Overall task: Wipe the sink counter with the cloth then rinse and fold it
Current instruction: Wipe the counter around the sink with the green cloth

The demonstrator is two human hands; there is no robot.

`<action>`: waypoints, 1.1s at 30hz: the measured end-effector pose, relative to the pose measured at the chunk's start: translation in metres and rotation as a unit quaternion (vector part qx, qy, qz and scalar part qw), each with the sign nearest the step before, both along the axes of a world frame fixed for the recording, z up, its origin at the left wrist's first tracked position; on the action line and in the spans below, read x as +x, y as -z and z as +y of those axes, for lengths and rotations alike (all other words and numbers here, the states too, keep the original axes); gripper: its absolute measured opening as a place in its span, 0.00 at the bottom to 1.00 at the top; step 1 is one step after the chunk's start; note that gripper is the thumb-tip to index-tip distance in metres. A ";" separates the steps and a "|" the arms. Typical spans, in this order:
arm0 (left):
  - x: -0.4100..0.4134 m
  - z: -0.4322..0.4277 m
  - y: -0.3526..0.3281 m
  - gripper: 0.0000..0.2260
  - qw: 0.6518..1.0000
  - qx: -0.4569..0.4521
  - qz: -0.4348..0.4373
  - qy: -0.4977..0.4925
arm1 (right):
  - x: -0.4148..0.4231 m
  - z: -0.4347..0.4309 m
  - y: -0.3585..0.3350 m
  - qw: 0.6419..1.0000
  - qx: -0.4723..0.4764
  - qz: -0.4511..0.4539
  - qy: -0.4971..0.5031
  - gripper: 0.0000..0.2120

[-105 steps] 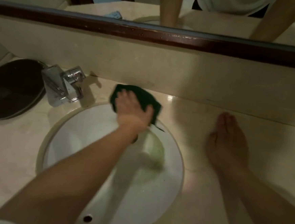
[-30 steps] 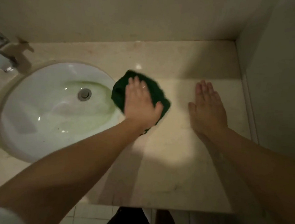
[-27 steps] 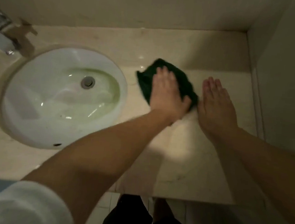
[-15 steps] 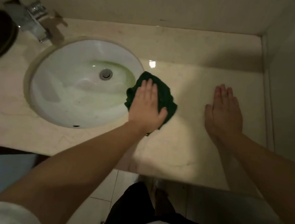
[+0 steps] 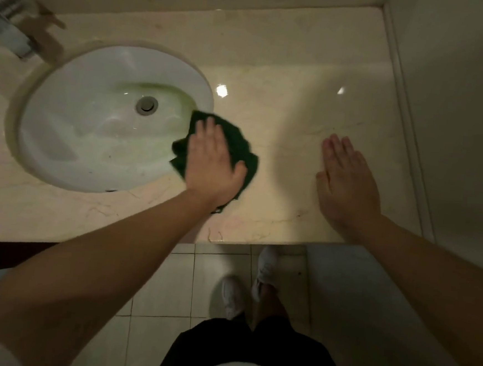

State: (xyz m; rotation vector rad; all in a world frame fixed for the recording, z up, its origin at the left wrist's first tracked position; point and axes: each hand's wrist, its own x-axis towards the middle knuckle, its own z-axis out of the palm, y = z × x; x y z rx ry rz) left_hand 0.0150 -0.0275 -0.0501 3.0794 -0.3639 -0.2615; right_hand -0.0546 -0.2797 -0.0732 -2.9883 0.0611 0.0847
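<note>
Head view showed your left hand (image 5: 213, 163), flat and unclenched, had pushed the green cloth (image 5: 239, 143) left, farther over the right rim of the sink (image 5: 81, 106), while your right hand (image 5: 347, 185) stayed flat, fingers straight, on the counter (image 5: 292, 106).

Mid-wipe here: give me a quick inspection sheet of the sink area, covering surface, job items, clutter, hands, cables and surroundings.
Surface: beige marble counter, glossy with light glints; white sink set into it, greenish tint around the drain.
Job's things: dark green cloth lies on the counter at the sink's right rim, its left edge over the basin.
Clutter: nothing seen.
Grippers: left hand flat on the cloth, fingers straight; right hand flat on bare counter, apart from the cloth.
Cables: nothing seen.
Surroundings: chrome faucet at far left; wall to the right; tiled floor and white shoes below the counter edge.
</note>
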 end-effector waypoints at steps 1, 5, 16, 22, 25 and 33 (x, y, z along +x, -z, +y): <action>-0.002 -0.020 0.000 0.38 1.000 0.000 0.003 0.025 | 0.000 0.000 0.000 1.000 0.002 -0.006 0.000 0.30; -0.040 -0.096 0.004 0.38 0.989 -0.031 0.031 0.142 | 0.000 -0.004 0.005 0.999 0.018 -0.028 -0.009 0.29; -0.101 -0.038 0.010 0.36 0.974 -0.012 0.037 0.221 | -0.003 0.006 0.002 1.000 0.009 -0.008 0.019 0.31; -0.087 0.061 0.005 0.36 0.992 0.014 0.031 0.124 | -0.005 0.017 0.002 0.999 0.002 -0.004 0.051 0.32; -0.086 0.113 0.005 0.35 0.994 0.023 0.038 0.099 | -0.010 0.040 0.004 0.994 0.005 -0.007 0.108 0.34; -0.075 0.244 0.005 0.32 0.999 0.028 0.025 0.024 | -0.012 0.094 0.002 0.984 0.004 0.007 0.176 0.37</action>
